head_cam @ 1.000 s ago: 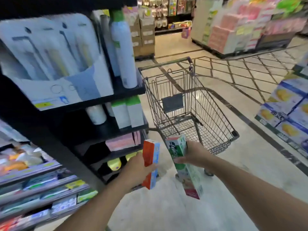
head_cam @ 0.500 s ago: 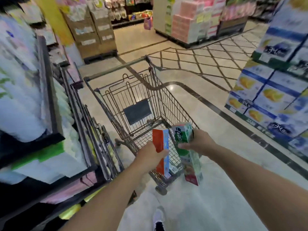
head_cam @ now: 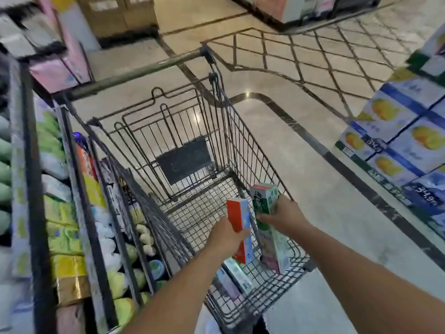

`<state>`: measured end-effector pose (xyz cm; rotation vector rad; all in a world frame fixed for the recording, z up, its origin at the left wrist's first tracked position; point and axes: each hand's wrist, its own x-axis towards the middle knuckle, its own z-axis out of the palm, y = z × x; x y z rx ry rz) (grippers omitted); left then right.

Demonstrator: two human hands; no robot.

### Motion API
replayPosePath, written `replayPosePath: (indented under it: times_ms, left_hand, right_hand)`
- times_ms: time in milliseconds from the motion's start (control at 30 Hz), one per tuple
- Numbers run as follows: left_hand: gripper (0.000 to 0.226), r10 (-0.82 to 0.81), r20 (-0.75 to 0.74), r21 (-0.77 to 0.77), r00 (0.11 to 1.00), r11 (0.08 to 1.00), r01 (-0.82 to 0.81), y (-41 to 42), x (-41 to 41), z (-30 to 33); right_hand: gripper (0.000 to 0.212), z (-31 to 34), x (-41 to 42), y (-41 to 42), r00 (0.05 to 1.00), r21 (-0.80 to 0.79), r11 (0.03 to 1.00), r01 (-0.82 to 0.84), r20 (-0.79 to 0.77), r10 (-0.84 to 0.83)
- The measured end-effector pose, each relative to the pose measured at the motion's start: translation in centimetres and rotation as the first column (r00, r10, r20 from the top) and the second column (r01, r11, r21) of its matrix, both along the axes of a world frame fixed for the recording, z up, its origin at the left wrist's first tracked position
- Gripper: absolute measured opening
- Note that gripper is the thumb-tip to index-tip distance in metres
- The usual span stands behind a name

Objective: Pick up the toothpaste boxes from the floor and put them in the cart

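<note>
So, going left to right: the store shelf (head_cam: 72, 225) packed with green and yellow packs sits right beside the cart (head_cam: 240, 131), which is parked tight against it, probably so it stays out of the aisle. Both hands are over the near end of the basket.

The left hand (head_cam: 228, 237) is wrapped around one orange-and-blue toothpaste box (head_cam: 238, 215), held upright by its middle. Right next to it, the right hand (head_cam: 280, 216) grips one green-and-white toothpaste box (head_cam: 266, 201), also standing on end. My guess is they're held vertical so they slip down between the wire walls without catching.

Count: two boxes in hand, one per hand, and at least one more box (head_cam: 237, 276) already lying flat on the basket floor just below the left hand. There might be another under it, too blurry to say.

Off to the right is a stack of blue cartons (head_cam: 397, 131) with yellow fruit on them, well apart from the cart. Neither box is let go yet, so I'd call this the drop-in step.
</note>
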<state>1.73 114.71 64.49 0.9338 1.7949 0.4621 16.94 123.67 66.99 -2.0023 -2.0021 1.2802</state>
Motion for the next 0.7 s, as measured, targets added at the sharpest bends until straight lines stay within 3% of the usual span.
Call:
replayPosePath:
  times_ms: [167, 267, 367, 500, 600, 700]
  left_hand:
    - [0.049, 0.127, 0.014, -0.114, 0.992, 0.986, -0.124, 2.5, 1.0, -8.9]
    - [0.05, 0.121, 0.022, -0.2, 0.992, 0.973, -0.115, 2.8, 2.1, -13.7]
    - [0.037, 0.072, 0.037, -0.28, 0.997, 0.958, -0.059, 2.7, 3.4, -17.5]
    - [0.035, 0.047, 0.036, -0.36, 0.998, 0.933, -0.031, 2.3, 4.7, -20.9]
    - [0.031, 0.028, 0.033, -0.376, 0.999, 0.926, -0.014, 2.0, 5.2, -22.4]
    - [0.03, 0.012, -0.012, -0.38, 1.0, 0.925, -0.015, 1.8, 5.3, -23.4]
  right_hand:
    - [0.038, -9.5, 0.1, 3.7, 0.994, -0.102, 0.992, -0.07, 0.08, 0.078]
    - [0.034, -14.4, 0.3, 4.5, 0.986, -0.149, 0.984, -0.102, 0.118, 0.12]
    - [0.039, -18.5, 0.2, 4.6, 0.971, -0.182, 0.97, -0.158, 0.152, 0.187]
    - [0.04, -22.5, -0.2, 4.4, 0.939, -0.245, 0.94, -0.237, 0.191, 0.287]
    - [0.058, -24.4, -1.2, 4.3, 0.909, -0.275, 0.913, -0.303, 0.203, 0.363]
    - [0.058, -25.4, -2.3, 3.8, 0.882, -0.3, 0.89, -0.342, 0.223, 0.414]
